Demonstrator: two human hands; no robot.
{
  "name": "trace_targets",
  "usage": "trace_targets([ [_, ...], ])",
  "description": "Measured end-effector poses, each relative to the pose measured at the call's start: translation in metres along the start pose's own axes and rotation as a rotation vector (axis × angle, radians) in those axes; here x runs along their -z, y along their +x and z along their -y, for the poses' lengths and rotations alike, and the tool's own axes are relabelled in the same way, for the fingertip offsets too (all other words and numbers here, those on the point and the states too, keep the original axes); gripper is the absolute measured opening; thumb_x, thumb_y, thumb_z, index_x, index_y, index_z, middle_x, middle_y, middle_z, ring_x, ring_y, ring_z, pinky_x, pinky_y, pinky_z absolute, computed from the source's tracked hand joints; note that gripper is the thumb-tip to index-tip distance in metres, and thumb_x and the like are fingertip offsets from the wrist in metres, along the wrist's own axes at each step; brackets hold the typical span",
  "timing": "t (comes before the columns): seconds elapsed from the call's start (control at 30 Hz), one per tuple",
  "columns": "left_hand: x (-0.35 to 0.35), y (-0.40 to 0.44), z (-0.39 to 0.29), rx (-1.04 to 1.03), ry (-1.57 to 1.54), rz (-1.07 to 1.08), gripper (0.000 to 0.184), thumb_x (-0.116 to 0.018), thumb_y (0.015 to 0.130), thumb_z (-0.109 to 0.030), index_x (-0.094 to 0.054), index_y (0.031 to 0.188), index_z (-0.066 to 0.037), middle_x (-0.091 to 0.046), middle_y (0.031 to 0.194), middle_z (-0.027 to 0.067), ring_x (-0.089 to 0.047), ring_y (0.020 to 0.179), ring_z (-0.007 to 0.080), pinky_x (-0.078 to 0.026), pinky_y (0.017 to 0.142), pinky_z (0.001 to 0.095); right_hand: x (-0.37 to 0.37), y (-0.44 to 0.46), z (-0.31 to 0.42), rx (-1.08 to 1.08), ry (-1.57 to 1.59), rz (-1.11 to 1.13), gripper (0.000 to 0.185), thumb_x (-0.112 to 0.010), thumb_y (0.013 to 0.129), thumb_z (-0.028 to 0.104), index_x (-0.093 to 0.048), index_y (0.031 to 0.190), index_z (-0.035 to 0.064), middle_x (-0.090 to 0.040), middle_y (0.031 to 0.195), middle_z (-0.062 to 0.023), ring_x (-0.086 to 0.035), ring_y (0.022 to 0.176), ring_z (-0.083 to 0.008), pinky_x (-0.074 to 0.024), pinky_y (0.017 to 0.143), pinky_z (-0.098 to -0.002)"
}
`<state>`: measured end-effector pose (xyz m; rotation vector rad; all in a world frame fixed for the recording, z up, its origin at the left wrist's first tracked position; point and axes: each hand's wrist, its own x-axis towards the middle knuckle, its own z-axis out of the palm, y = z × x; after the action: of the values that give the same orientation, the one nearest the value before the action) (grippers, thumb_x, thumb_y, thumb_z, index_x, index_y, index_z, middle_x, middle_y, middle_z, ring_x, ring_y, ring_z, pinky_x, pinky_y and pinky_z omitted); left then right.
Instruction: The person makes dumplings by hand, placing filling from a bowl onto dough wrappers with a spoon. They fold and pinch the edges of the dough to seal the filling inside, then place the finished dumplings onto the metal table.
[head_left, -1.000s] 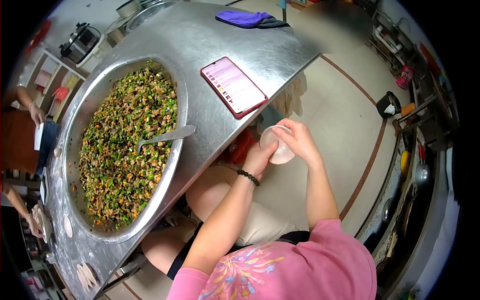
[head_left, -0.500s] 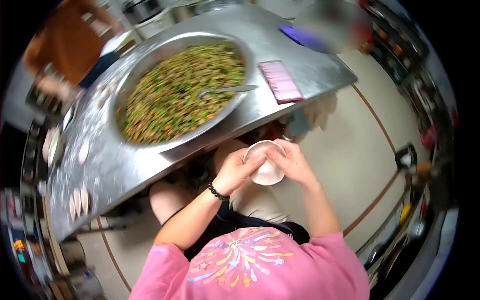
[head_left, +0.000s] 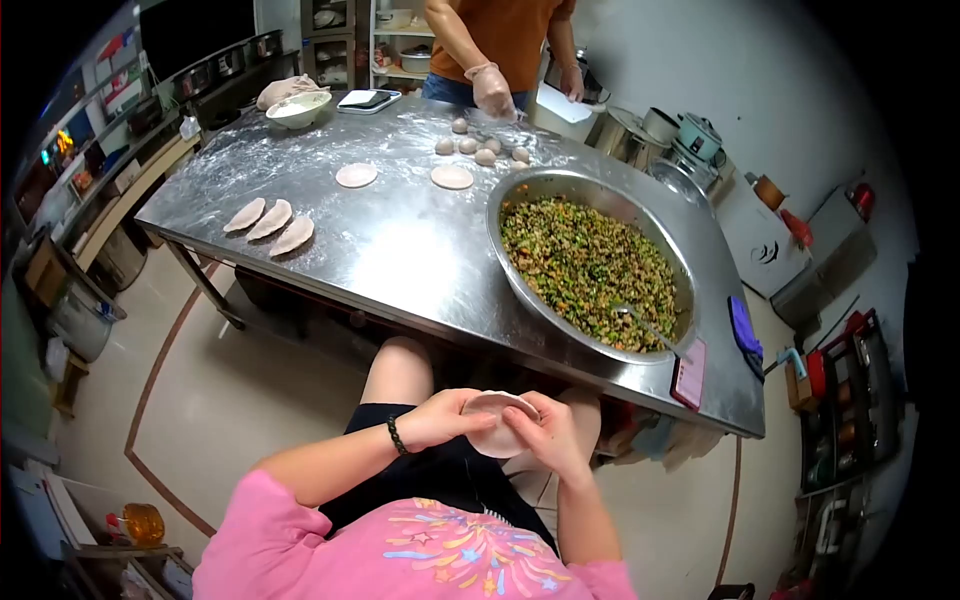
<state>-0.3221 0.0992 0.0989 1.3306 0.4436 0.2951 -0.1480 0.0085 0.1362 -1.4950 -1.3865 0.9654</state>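
A round, pale dumpling wrapper (head_left: 496, 440) is held above my lap, in front of the table edge. My left hand (head_left: 447, 418) pinches its left side, thumb lying across the dough. On the other side my right hand (head_left: 552, 434) grips it, with the thumb pressed on its face. Past the table edge stands a big metal basin (head_left: 497, 240) of chopped green and orange filling (head_left: 590, 265), a metal spoon (head_left: 650, 328) resting in it. Two flat wrappers (head_left: 356, 176) lie on the floured tabletop, and three folded dumplings (head_left: 270, 220) sit at its left.
Across the steel table (head_left: 390, 300), a co-worker's gloved hand (head_left: 490, 90) is near several dough balls (head_left: 486, 157). A bowl (head_left: 298, 110) and a kitchen scale (head_left: 368, 101) stand at the far left. A pink-screened phone (head_left: 689, 375) lies by the basin at the right edge.
My view has swung left, bringing the co-worker's side and far table into sight. Both hands still hold the wrapper, now tilted differently.
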Motion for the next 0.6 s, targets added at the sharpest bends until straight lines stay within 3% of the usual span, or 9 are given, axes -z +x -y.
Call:
trace_targets([
  [0.1,0.008,0.001,0.008,-0.023,-0.077,-0.017,0.027,-0.061,0.085,-0.020,-0.059,0.104,0.000,-0.061,0.092,-0.0005,-0.053,0.084,0.0051,-0.045,0.074,0.0217,-0.004,0.006,0.003,0.028,-0.057,0.057,0.016,-0.063,0.081,0.014,-0.063,0.089,0.0000,-0.063,0.073,-0.0071,-0.058,0.068,-0.0082,-0.0461,0.060,-0.0236],
  [0.17,0.010,0.001,0.005,-0.035,0.291,-0.050,0.021,-0.061,0.085,-0.019,-0.061,0.096,-0.002,-0.060,0.086,-0.0012,-0.052,0.079,0.0053,-0.044,0.070,0.0217,-0.005,0.011,0.010,0.004,-0.098,0.066,0.016,-0.062,0.081,0.014,-0.063,0.090,0.0001,-0.063,0.073,-0.0069,-0.058,0.068,-0.0085,-0.0462,0.060,-0.0238],
  [0.23,0.006,0.002,0.008,-0.100,0.049,-0.195,0.030,-0.061,0.083,-0.018,-0.055,0.108,-0.002,-0.060,0.093,0.0046,-0.054,0.088,0.0084,-0.044,0.077,0.0240,-0.006,0.017,0.016,0.008,-0.082,0.040,0.014,-0.062,0.080,0.012,-0.063,0.090,0.0007,-0.063,0.074,-0.0080,-0.060,0.067,-0.0113,-0.0466,0.060,-0.0246],
  [0.3,0.000,0.000,0.007,-0.091,-0.374,-0.172,0.034,-0.052,0.089,-0.021,-0.047,0.118,-0.004,-0.057,0.107,0.0084,-0.054,0.100,0.0144,-0.042,0.088,0.0285,-0.006,0.023,0.033,0.279,-0.233,-0.088,0.014,-0.063,0.079,0.009,-0.063,0.089,0.0011,-0.062,0.077,-0.0098,-0.061,0.067,-0.0168,-0.0472,0.060,-0.0258],
  [0.37,0.011,-0.001,0.024,0.226,-1.008,0.089,0.039,-0.039,0.095,-0.033,-0.044,0.122,-0.005,-0.052,0.118,0.0109,-0.050,0.111,0.0216,-0.038,0.097,0.0356,-0.003,0.026,0.054,0.392,-0.294,-0.106,0.019,-0.067,0.076,0.016,-0.062,0.089,0.0026,-0.062,0.079,-0.0095,-0.062,0.068,-0.0214,-0.0485,0.060,-0.0287],
  [0.43,0.005,-0.002,0.010,0.164,-1.599,0.384,0.055,-0.029,0.092,-0.049,-0.040,0.127,-0.007,-0.042,0.131,0.0163,-0.040,0.123,0.0312,-0.032,0.102,0.0470,0.004,0.027,0.073,0.721,-0.669,0.136,0.036,-0.073,0.068,0.034,-0.063,0.088,0.0059,-0.063,0.080,-0.0069,-0.062,0.069,-0.0232,-0.0488,0.061,-0.0298],
  [0.47,0.003,-0.003,0.001,0.163,-1.540,0.339,0.056,-0.029,0.092,-0.050,-0.040,0.127,-0.009,-0.041,0.131,0.0178,-0.039,0.123,0.0343,-0.031,0.102,0.0489,0.012,0.026,0.086,0.765,-0.656,0.071,0.050,-0.073,0.058,0.045,-0.063,0.089,0.0072,-0.064,0.083,-0.0063,-0.062,0.071,-0.0232,-0.0494,0.062,-0.0320],
  [0.53,-0.002,-0.005,-0.029,0.155,-1.408,0.201,0.057,-0.031,0.090,-0.053,-0.039,0.129,-0.012,-0.037,0.133,0.0212,-0.035,0.123,0.0405,-0.028,0.102,0.0528,0.052,0.026,0.096,0.742,-0.665,-0.090,0.041,-0.078,0.060,0.030,-0.062,0.088,0.0048,-0.062,0.085,-0.0117,-0.061,0.071,-0.0263,-0.0486,0.062,-0.0322],
  [0.6,0.003,-0.002,-0.036,-0.058,-1.435,0.281,0.054,-0.050,0.086,-0.042,-0.039,0.128,-0.010,-0.038,0.132,0.0138,-0.035,0.125,0.0358,-0.030,0.103,0.0486,0.095,0.023,0.107,0.556,-0.879,-0.442,0.024,-0.072,0.067,0.014,-0.060,0.085,0.0022,-0.059,0.080,-0.0120,-0.058,0.073,-0.0270,-0.0452,0.064,-0.0348],
])
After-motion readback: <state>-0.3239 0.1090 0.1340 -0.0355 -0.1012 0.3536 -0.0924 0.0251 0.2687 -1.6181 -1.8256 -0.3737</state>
